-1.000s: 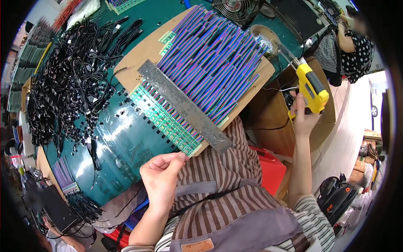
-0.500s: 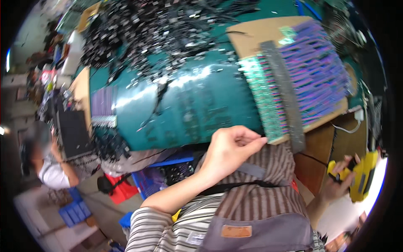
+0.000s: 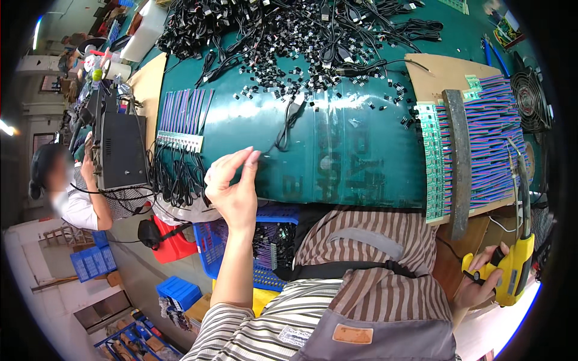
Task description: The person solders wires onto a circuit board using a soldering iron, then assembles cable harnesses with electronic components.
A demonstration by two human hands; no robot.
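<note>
Left grip (image 3: 233,189) pinched, contents unclear; right grip (image 3: 480,287) closed round 1 soldering gun (image 3: 516,274)

Black cable pile (image 3: 208,27) cut off by top edge.

The green tabletop (image 3: 379,174) is brightly lit, and white glare is streaked across its glossy surface. The floor (image 3: 519,330) at lower right is washed out nearly to white, while straight edges are bent toward the rim and the corners are lost in black.
</note>
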